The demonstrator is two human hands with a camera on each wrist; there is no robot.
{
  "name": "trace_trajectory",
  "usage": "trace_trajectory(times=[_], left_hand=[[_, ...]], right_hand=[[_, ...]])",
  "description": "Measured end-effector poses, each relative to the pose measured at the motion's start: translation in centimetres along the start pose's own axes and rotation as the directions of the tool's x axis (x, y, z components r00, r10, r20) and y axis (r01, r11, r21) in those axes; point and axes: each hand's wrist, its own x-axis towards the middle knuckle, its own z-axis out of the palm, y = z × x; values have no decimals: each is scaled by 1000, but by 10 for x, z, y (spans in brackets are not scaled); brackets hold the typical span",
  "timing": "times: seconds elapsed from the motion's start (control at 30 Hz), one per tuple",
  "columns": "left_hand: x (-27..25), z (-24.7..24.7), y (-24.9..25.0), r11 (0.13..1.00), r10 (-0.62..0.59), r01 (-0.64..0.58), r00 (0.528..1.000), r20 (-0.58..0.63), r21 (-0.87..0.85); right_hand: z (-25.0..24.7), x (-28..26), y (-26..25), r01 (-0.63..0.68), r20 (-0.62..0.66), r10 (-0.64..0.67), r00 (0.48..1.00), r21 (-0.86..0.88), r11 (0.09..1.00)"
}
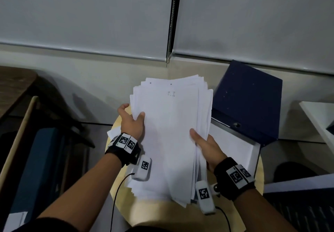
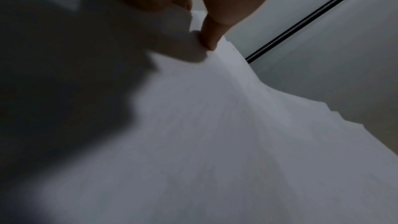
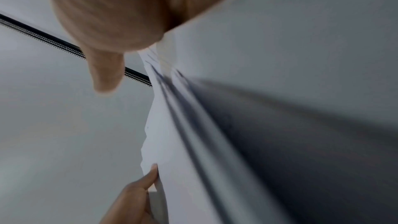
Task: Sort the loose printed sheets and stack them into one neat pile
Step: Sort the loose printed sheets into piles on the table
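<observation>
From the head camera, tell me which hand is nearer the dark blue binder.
Right. The right hand grips the paper stack on its edge beside the dark blue binder; the left hand holds the opposite edge, with the stack between.

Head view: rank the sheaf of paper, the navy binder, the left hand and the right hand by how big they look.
1. sheaf of paper, largest by far.
2. navy binder, clearly smaller; it also lies farther from the camera.
3. left hand and right hand: alike, no ranking; paper covers part of each.
</observation>
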Motion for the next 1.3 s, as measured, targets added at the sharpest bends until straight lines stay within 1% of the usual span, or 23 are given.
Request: trace_trajectory(times=[0.07,0.1,0.13,0.2,0.27,0.33,0.37,0.4,0.43,0.47,0.5,0.53,0.6,0.63,0.73,0.77,0.83,0.93,1.03,1.07,1.17,1.23,1.3], left_hand=[[1,5,2,998,-10,9,1000,6,54],[2,7,2,994,-12,9,1000,22,110],[1,9,2,988,-6,-1,999,49,151],[5,12,-4,987,-12,-3,996,91,158],[8,11,-12,993,-74,62,990,118,103],[11,9,-26,986,-169,166,967,190,31],[13,8,-35,980,-199,192,958,207,49],[14,5,-46,974,-211,190,960,184,125],[16,2,-60,944,-223,171,961,162,283],[17,-2,-76,879,-236,143,959,156,454],[16,-6,-91,784,-282,136,947,152,605],[16,-9,-108,707,-339,143,928,154,693],[11,-11,-136,609,-443,188,886,133,771],[8,-10,-145,566,-459,191,881,115,802],[1,0,-165,432,-432,124,898,84,893],[-2,4,-168,395,-431,132,900,56,909],[-8,12,-170,360,-431,163,903,9,919],[-12,18,-173,342,-414,164,910,-8,925],[-13,23,-174,383,-433,219,901,-35,897],[-13,24,-175,422,-434,239,900,-37,875],[-16,28,-173,591,-464,300,886,11,749],[-16,28,-167,636,-494,323,868,47,701],[-13,26,-161,639,-497,306,865,75,706]], right_hand=[[2,-4,-3,101,61,-93,994,-143,985],[4,-4,-3,138,54,-129,990,-238,961],[5,-4,-2,151,10,-155,988,-312,938],[1,-3,0,115,-97,-159,983,-355,928],[-4,-6,-2,96,-170,-173,970,-385,918],[-10,-11,-8,102,-231,-217,949,-426,899],[-14,-13,-11,103,-267,-236,934,-431,896],[-18,-14,-14,108,-304,-255,918,-427,898],[-23,-14,-16,107,-344,-265,901,-417,903],[-28,-15,-18,107,-379,-273,884,-405,908],[-33,-14,-18,111,-410,-280,868,-391,914],[-37,-15,-19,119,-430,-288,856,-377,918],[-43,-17,-22,129,-452,-294,842,-361,924],[-45,-19,-23,131,-460,-294,838,-354,926],[-49,-21,-22,148,-466,-299,833,-335,931],[-50,-22,-21,145,-469,-297,832,-333,932],[-49,-24,-19,135,-472,-288,833,-332,934],[-51,-26,-17,115,-477,-277,834,-341,933],[-52,-26,-16,109,-474,-269,838,-338,935],[-52,-25,-17,108,-473,-267,840,-335,936],[-52,-26,-18,109,-468,-261,844,-328,938],[-52,-26,-18,109,-462,-261,847,-329,938],[-53,-27,-18,109,-458,-262,850,-334,936]])
